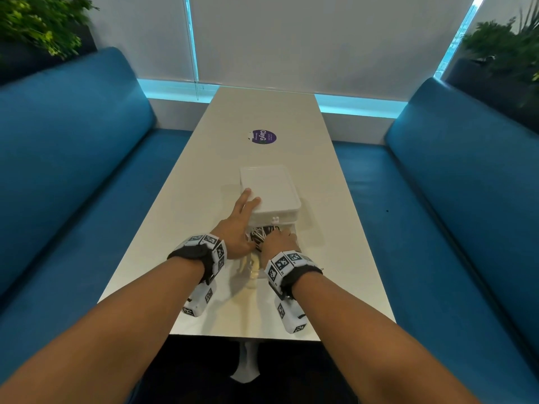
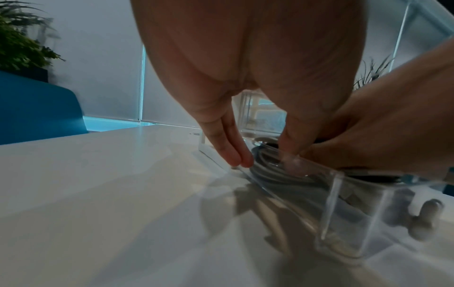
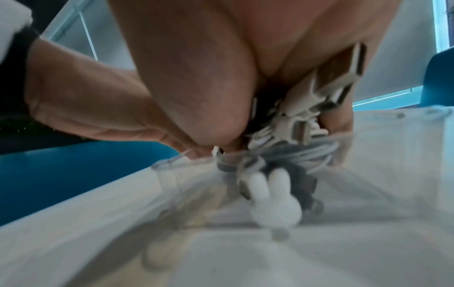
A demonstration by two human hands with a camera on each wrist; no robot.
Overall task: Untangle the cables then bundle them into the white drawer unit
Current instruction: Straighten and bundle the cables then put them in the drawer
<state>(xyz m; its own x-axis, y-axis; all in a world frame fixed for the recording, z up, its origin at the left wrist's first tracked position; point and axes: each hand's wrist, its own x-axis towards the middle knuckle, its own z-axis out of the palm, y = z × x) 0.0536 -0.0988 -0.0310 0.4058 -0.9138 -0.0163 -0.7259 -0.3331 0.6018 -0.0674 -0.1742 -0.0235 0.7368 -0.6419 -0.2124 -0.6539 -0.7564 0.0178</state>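
The white drawer unit stands mid-table, and its clear drawer is pulled out toward me. Coiled grey, white and black cables lie inside the drawer. My left hand is open; its straight fingers rest against the unit's left side and top, and the thumb reaches into the drawer. My right hand is down in the drawer, curled round a cable bundle with white plugs. A white rabbit-shaped knob sits on the drawer front.
The long white table carries a purple round sticker beyond the unit. Blue benches run along both sides, with plants behind them. A window blind closes off the far end.
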